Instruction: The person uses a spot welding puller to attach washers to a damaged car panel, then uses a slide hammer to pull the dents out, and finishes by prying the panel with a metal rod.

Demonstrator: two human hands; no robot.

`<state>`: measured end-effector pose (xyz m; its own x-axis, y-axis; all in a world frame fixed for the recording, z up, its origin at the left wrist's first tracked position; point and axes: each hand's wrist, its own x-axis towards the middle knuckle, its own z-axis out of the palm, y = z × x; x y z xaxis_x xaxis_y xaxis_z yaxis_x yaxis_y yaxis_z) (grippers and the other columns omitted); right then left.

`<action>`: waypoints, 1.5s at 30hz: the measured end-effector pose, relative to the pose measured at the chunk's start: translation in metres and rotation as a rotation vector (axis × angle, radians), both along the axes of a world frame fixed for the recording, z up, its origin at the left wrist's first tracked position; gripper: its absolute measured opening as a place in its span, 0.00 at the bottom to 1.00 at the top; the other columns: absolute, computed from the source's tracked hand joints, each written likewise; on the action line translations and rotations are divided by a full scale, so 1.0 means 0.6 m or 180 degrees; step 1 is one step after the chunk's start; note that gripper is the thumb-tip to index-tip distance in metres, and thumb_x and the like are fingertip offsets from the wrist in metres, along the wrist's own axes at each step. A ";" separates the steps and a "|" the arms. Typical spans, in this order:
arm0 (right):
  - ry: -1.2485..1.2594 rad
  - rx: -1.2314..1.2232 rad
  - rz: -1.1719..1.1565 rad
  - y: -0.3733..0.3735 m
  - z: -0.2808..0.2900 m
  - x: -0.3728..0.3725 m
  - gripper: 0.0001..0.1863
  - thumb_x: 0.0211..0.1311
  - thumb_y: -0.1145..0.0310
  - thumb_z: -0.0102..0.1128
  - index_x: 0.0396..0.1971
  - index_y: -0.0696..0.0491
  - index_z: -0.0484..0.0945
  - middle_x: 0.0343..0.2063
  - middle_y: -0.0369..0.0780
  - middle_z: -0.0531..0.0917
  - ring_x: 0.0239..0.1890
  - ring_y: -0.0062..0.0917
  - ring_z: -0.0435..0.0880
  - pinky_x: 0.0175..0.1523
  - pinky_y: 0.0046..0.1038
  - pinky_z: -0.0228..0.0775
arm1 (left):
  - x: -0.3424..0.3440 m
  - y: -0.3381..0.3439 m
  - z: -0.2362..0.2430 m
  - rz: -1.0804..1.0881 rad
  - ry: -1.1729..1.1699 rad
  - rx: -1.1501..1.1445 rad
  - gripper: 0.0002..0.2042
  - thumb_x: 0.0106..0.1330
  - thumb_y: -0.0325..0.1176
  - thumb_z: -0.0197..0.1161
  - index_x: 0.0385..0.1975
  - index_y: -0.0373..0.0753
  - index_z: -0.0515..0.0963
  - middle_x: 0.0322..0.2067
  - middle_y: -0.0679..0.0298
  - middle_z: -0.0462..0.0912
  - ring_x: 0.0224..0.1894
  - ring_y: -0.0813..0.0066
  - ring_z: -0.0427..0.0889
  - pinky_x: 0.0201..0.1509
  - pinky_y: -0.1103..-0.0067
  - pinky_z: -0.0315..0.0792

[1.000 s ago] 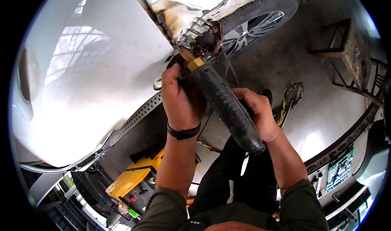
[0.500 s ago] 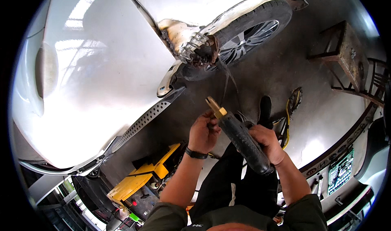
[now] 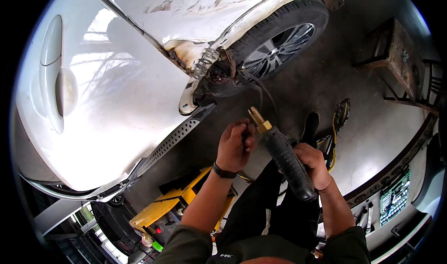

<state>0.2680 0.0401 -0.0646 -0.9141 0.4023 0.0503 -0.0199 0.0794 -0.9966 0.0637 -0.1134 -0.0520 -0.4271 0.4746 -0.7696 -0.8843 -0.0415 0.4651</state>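
- Workshop floor is grey and kinda shiny, with a beat-up wooden stool at upper right, a yellow cart at lower left and a green tool set at lower right.
- Big white car fills the upper left; its panel near the wheel is scratched up and scorched brown, with a wavy wire piece at the damaged edge.
- Biggest change: a second ago the black tool had its tip right up at that damaged edge. Now it's down just right of the frame's middle, well apart from the car.
- Left hand was up by the tool's front end back then; now it's lower, with a visible gap between it and the tip.
- As for looks, the tool's a fat, scuffed black cylinder with ridges along the side, a brass hex collar and a split, copper-coloured tip. It's tilted, tip toward upper left.
- Right hand is wrapped round the tool from its right side.
- Left fingers are curled in; can't tell if they're pinching anything.
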 end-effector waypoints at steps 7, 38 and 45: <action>-0.0014 0.0064 -0.0099 0.025 0.005 0.013 0.19 0.45 0.73 0.81 0.40 0.57 0.87 0.32 0.39 0.88 0.33 0.30 0.84 0.40 0.30 0.74 | -0.002 0.080 0.028 0.0227 0.0091 0.0405 0.12 0.71 0.28 0.49 0.51 0.37 0.72 0.38 0.59 0.77 0.34 0.72 0.74 0.38 0.75 0.69; 0.0029 0.0052 0.0104 0.059 0.015 0.011 0.18 0.45 0.77 0.80 0.38 0.55 0.86 0.33 0.38 0.89 0.35 0.29 0.86 0.43 0.31 0.75 | -0.038 0.108 0.039 0.0696 -0.0136 0.1566 0.07 0.73 0.30 0.57 0.47 0.42 0.78 0.43 0.61 0.80 0.39 0.72 0.77 0.41 0.76 0.71; -0.0081 -0.0070 0.0194 0.050 0.012 0.005 0.18 0.45 0.76 0.80 0.39 0.56 0.86 0.32 0.38 0.89 0.34 0.28 0.85 0.42 0.30 0.75 | -0.046 0.092 0.040 0.0741 -0.0175 0.1106 0.08 0.75 0.30 0.50 0.49 0.42 0.74 0.42 0.60 0.81 0.35 0.72 0.81 0.37 0.76 0.71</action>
